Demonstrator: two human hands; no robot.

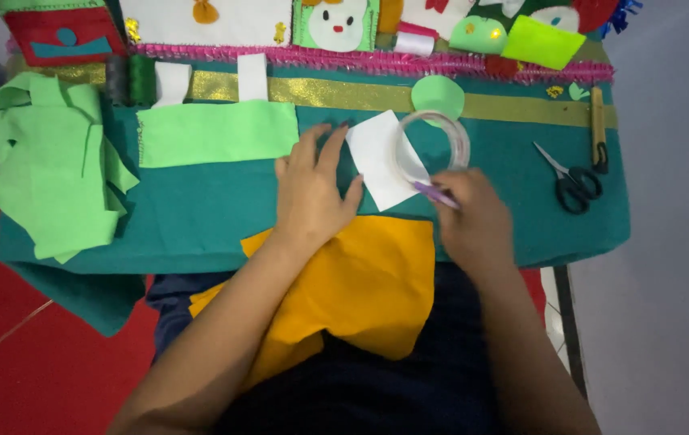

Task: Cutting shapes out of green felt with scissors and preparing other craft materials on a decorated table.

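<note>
An orange felt piece (368, 282) is laid on the lap. Beyond it, the white felt piece (380, 161) is pressed flat by the spread left hand (312, 189), while a purple pen (434, 194) is gripped by the right hand (473, 217) at a clear tape ring (437, 145) on the white piece, on the teal cloth (199, 201)

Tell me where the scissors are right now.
In the head view, the black-handled scissors lie on the teal felt at the far right, beyond the right hand and beside a wooden-handled tool.
</note>
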